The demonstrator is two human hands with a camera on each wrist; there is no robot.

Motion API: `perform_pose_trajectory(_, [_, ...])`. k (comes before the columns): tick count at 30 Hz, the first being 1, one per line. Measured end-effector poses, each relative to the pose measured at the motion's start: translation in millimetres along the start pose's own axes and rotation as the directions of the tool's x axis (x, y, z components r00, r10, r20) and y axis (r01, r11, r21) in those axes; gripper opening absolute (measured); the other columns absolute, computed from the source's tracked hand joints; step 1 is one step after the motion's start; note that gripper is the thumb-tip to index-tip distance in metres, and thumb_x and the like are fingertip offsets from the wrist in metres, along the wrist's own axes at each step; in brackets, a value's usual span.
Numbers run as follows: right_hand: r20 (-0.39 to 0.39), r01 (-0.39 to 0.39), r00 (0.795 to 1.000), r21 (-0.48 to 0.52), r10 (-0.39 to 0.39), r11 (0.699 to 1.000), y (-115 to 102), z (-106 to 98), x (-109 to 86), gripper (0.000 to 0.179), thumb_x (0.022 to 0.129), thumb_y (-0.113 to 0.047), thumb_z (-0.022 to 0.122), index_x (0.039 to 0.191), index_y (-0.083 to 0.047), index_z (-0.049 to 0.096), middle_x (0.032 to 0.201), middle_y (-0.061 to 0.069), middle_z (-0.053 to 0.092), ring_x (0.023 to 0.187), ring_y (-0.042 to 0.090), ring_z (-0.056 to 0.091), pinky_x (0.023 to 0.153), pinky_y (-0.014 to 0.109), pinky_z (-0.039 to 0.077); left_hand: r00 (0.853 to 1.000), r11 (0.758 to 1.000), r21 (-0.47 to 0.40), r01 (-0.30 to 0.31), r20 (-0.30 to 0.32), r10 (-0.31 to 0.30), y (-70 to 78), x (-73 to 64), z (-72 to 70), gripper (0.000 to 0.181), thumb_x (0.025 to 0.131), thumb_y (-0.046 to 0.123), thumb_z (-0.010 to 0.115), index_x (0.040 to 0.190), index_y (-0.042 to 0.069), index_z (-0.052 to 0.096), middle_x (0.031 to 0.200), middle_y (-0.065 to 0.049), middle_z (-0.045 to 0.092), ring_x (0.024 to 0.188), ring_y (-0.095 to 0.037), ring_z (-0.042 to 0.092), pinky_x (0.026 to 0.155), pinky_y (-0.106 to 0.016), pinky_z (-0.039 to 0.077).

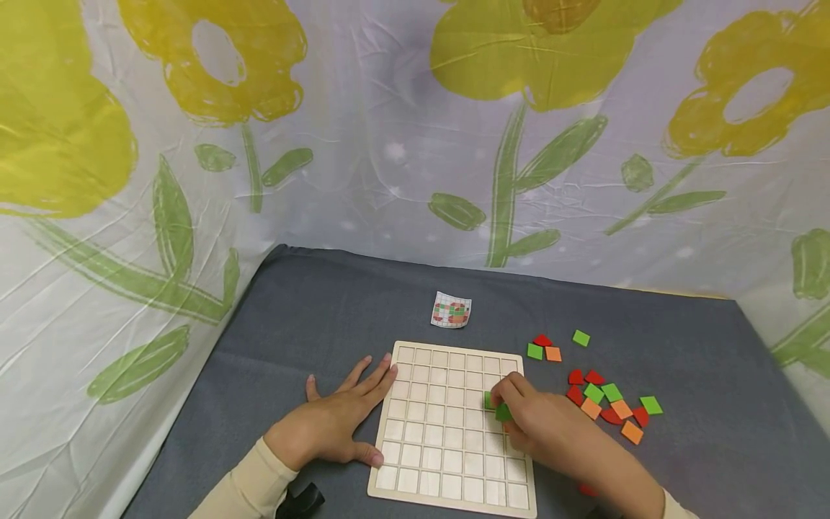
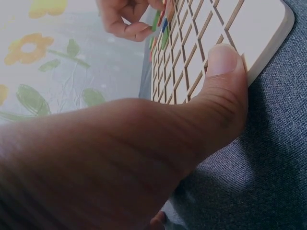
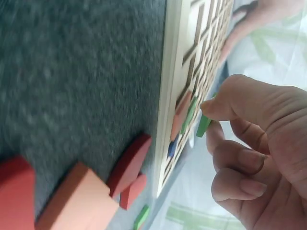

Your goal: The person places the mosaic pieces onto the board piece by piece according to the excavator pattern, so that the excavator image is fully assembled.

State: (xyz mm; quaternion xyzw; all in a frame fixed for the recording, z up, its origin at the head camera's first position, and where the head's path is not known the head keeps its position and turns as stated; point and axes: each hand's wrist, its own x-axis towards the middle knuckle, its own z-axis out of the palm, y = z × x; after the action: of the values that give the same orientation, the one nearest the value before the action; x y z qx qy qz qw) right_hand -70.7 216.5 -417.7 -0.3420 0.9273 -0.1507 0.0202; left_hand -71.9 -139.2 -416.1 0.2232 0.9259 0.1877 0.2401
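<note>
A pale wooden grid board (image 1: 447, 461) lies on the dark cloth. My left hand (image 1: 337, 429) rests at its left side, fingers spread; in the left wrist view the thumb (image 2: 223, 62) presses on the board's rim. Over the board's right part, my right hand (image 1: 545, 422) pinches a small green tile (image 3: 204, 125) between thumb and finger, tilted and just above the grid. Beneath it, an orange tile (image 3: 181, 115), another green tile (image 3: 189, 115) and a blue piece (image 3: 172, 147) sit on the board. The right hand mostly hides these in the head view.
Right of the board lie loose green (image 1: 611, 392), orange (image 1: 632, 432) and red (image 1: 576, 377) pieces. A smaller cluster with an orange tile (image 1: 553, 354) is near the top right corner. Behind the board lies a small pattern card (image 1: 451, 310). A flowered curtain (image 1: 363, 180) hangs behind the table.
</note>
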Motion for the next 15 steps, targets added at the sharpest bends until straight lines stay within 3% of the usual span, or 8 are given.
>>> perform_pose_trajectory(15, [0.013,0.048,0.999,-0.021,-0.048,0.999,-7.8,7.8,1.5,0.032,0.086,0.0,0.075,0.108,-0.015,0.058,0.098,-0.006,0.051,0.044,0.001,0.026,0.042,0.017,0.027,1.0,1.0,0.005,0.004,0.001,-0.004,-1.7,1.5,0.9,0.124,0.075,0.054,0.089,0.172,0.027,0.015,0.179,0.007,0.004,0.165,-0.028,0.003,0.099,-0.096,0.003])
